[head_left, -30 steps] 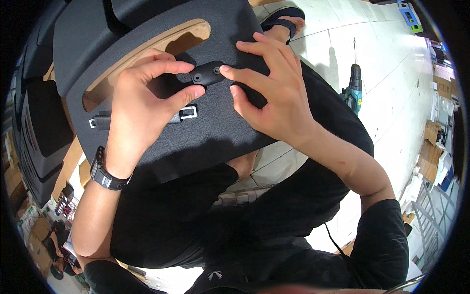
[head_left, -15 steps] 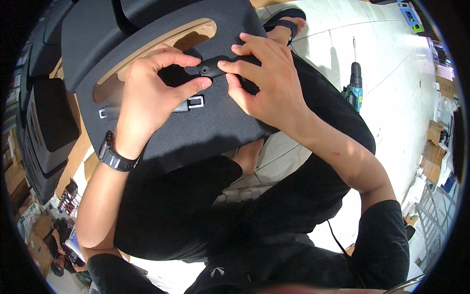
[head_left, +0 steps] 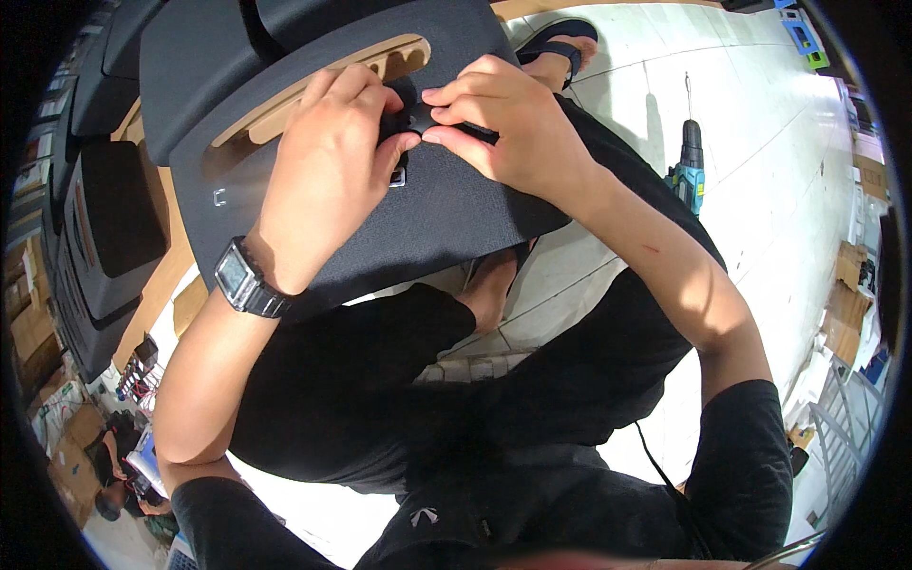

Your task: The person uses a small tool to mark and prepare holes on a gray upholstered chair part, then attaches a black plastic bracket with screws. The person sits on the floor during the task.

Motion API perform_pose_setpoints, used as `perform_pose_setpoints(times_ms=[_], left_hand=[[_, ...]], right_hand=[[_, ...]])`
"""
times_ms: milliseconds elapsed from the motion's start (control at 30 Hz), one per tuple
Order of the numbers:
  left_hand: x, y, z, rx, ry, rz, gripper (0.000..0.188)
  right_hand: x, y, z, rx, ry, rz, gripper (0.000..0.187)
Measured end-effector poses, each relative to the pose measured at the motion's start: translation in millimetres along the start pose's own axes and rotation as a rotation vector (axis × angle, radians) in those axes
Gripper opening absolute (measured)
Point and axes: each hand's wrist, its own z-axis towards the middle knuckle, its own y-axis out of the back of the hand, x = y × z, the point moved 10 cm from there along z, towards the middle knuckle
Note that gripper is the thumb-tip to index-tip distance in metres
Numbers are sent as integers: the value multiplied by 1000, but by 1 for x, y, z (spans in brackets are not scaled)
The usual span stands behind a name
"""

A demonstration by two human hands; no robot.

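Note:
A dark grey upholstered panel point(head_left: 456, 214) lies across my lap, with a long rounded cutout point(head_left: 418, 55) that shows bare wood. Over it my left hand point(head_left: 328, 166) and my right hand point(head_left: 522, 138) meet at a small black plastic piece point(head_left: 416, 119). Thumb and fingers of my left hand close on its left end; those of my right hand pinch its right end. Most of the piece is hidden by fingers. Just below sits a metal loop point(head_left: 398, 178), and another metal loop point(head_left: 219, 198) shows left of my left wrist.
To the right, a teal and black cordless drill point(head_left: 689, 176) stands on the pale tiled floor, its bit pointing away. More dark padded parts point(head_left: 119, 209) crowd the left side. Another person point(head_left: 119, 465) is at the lower left. A metal rack point(head_left: 845, 427) stands far right.
The panel has shifted slightly right and turned a little. My left hand has rolled over and moved closer to my right hand, covering more of the plastic piece and its surroundings.

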Motion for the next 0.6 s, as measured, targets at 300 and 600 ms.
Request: perform_pose_setpoints(times_ms=[300,600], left_hand=[[23,-3,-5,72,88,-209,34],[32,4,-11,166,153,-222,26]], right_hand=[[-4,2,1,-48,-42,35,23],[-8,3,-2,-64,-79,-53,30]])
